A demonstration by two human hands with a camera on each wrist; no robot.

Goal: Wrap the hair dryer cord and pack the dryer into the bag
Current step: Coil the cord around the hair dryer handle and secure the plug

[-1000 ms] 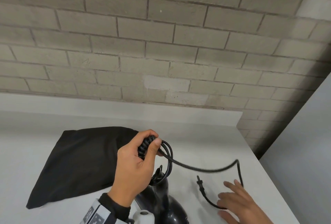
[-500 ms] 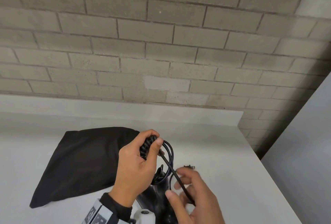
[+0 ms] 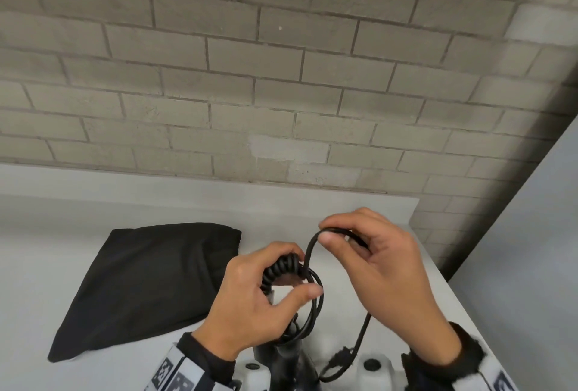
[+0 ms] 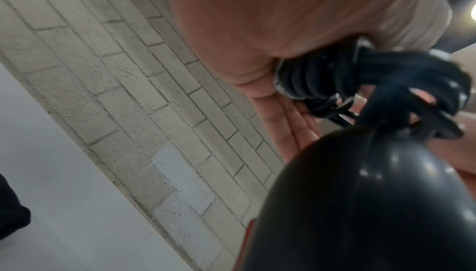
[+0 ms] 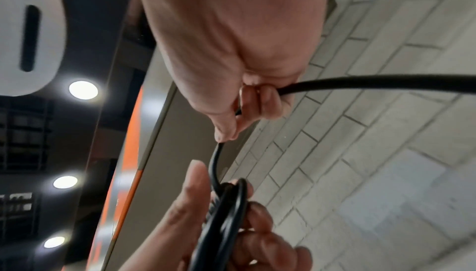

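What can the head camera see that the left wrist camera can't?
Only the head camera shows the whole black bag lying flat on the white table, and the right hand pinching the cord. Only the left wrist camera shows the hair dryer close up, round and shiny. Both show the left hand gripping the wound cord, and the brick wall.

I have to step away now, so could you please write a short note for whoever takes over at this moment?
Left hand: grips the wound coils of the cord above the hair dryer.
Right hand: pinches the loose cord, lifted in a loop beside the coils.
Bag: lies flat on the white counter, left of the hands, nothing in it visibly.
Done: most of the cord wound.
Left: wind the last stretch with the plug, then pack the dryer into the bag.
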